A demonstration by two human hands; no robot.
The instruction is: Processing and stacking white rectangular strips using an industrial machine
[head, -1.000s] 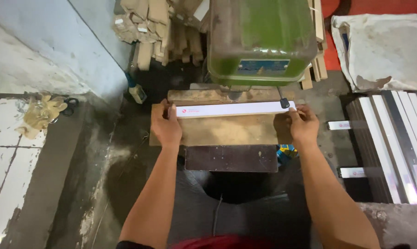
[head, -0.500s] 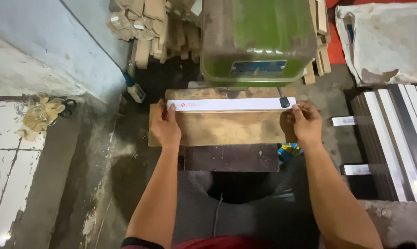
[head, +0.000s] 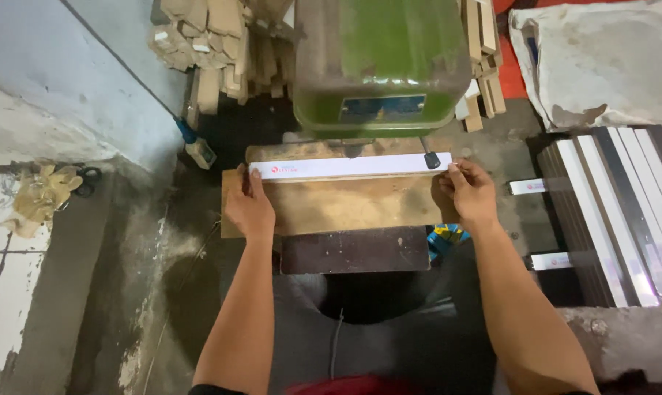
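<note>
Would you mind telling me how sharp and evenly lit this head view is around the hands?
Head view: left hand, right hand and white strip are fairly sharp and evenly lit; the green machine looks soft and blurred; glare streaks the stacked strips; deep shadow lies under the wooden board.

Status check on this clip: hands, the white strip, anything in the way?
Left hand and right hand each pinch one end of the white strip. Strip lies flat on wooden board, under green machine head. Nothing across the strip.
</note>
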